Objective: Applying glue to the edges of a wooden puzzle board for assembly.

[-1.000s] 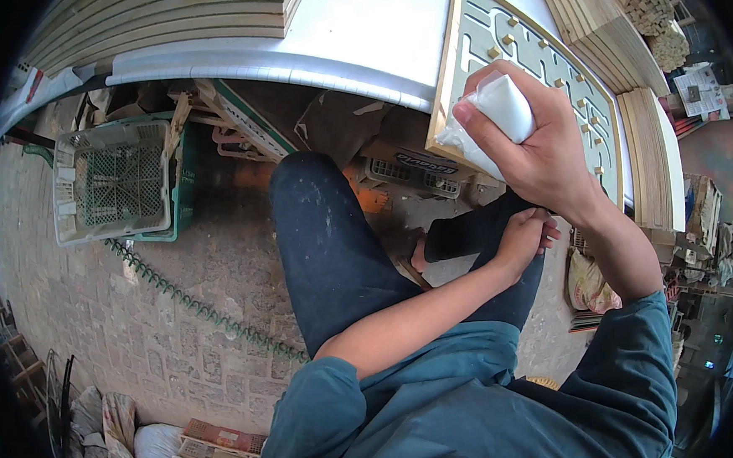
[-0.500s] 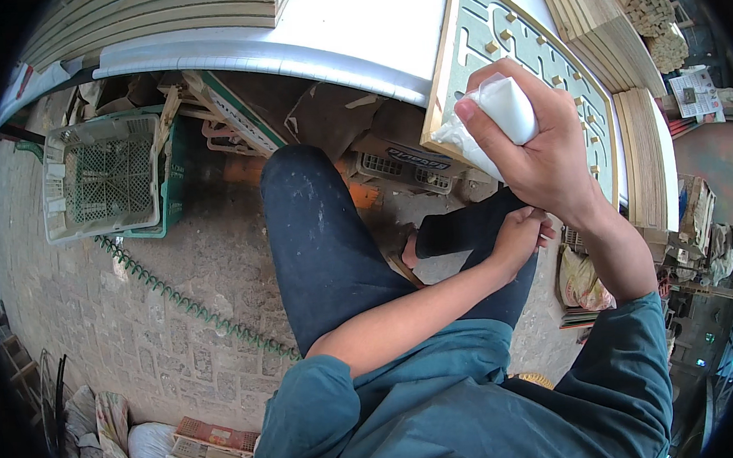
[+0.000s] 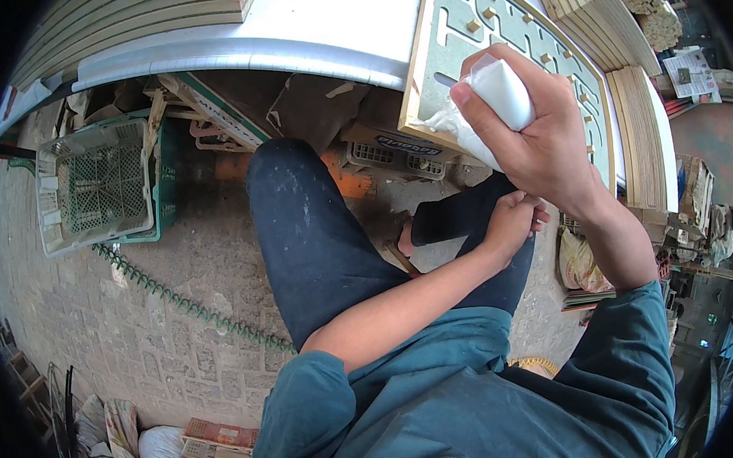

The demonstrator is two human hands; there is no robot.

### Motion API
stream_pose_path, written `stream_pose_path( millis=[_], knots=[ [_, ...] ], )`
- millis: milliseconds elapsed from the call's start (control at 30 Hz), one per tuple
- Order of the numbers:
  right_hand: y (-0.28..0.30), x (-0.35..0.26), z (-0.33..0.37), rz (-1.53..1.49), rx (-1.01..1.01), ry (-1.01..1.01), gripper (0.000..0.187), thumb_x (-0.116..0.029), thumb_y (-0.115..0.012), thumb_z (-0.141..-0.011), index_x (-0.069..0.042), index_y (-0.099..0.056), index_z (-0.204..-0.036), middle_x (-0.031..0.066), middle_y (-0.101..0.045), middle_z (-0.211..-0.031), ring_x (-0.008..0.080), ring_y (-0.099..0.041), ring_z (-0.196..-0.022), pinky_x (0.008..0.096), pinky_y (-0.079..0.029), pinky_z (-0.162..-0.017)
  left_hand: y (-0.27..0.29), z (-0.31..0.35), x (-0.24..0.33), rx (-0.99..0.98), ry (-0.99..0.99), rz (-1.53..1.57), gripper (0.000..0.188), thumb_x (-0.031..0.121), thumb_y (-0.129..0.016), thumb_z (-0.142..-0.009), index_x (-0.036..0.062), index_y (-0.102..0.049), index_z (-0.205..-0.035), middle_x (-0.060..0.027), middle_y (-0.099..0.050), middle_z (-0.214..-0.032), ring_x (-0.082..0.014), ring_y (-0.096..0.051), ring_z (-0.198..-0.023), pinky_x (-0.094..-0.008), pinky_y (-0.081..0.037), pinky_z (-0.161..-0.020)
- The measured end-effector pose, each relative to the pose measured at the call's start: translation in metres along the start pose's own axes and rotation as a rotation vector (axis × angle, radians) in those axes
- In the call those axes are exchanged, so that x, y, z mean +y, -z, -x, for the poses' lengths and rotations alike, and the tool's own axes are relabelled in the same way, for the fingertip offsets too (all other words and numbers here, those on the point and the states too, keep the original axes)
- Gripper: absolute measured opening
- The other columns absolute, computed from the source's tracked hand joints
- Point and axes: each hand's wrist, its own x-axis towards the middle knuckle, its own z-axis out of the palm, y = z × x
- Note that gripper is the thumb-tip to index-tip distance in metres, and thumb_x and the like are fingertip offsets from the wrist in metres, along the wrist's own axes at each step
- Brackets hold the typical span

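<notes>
My right hand [image 3: 549, 134] is wrapped round a soft white plastic squeeze bag [image 3: 505, 94], which has a crumpled tail on its left side. It is held over the near corner of a wood-framed panel [image 3: 427, 53]. That panel is grey-green, with winding slots and several small wooden blocks [image 3: 473, 26] standing on it. The hand and bag cover part of the panel, and the bag's tip cannot be made out. My left hand [image 3: 513, 227] rests on my right leg, just under the right wrist. Its fingers are curled in, with nothing visible in them.
The panel sits on a white-topped table [image 3: 329, 21]. Wooden strips [image 3: 135, 21] are stacked at far left, with more boards [image 3: 642, 136] right of the panel. Crates [image 3: 95, 187] stand on the brick floor at left, beside a coiled green hose [image 3: 186, 299]. Cartons fill the space under the table.
The view has shifted slightly, so the table and panel appear further left. Against the panel, my right hand and the bag sit a little further right. My left hand stays on the leg.
</notes>
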Motion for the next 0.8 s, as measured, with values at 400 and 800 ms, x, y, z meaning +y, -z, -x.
stream_pose_path(
  millis=[400,800],
  knots=[
    [0.0028,0.0021,0.0033,0.017,0.002,0.036,0.016,-0.013,-0.063,-0.083,0.001,-0.060,-0.088,0.0144,-0.062,-0.061,0.0249,-0.066,-0.055,0.0302,-0.053,-0.047,-0.0054,0.0033,0.0039,0.070,0.010,-0.018,0.021,0.022,-0.048,-0.088,0.0033,-0.056,-0.082,-0.0045,-0.059,-0.075,-0.0101,-0.055,-0.064,-0.0233,-0.041,-0.056],
    [0.0079,0.0007,0.0096,0.022,0.010,0.005,0.015,-0.012,-0.063,-0.082,0.001,-0.060,-0.087,0.0140,-0.062,-0.061,0.0241,-0.066,-0.054,0.0294,-0.052,-0.047,-0.0061,0.0035,0.0017,0.072,0.007,-0.025,0.021,0.022,-0.048,-0.088,0.0032,-0.057,-0.084,-0.0051,-0.060,-0.074,-0.0098,-0.053,-0.062,-0.0232,-0.041,-0.056]
  ],
)
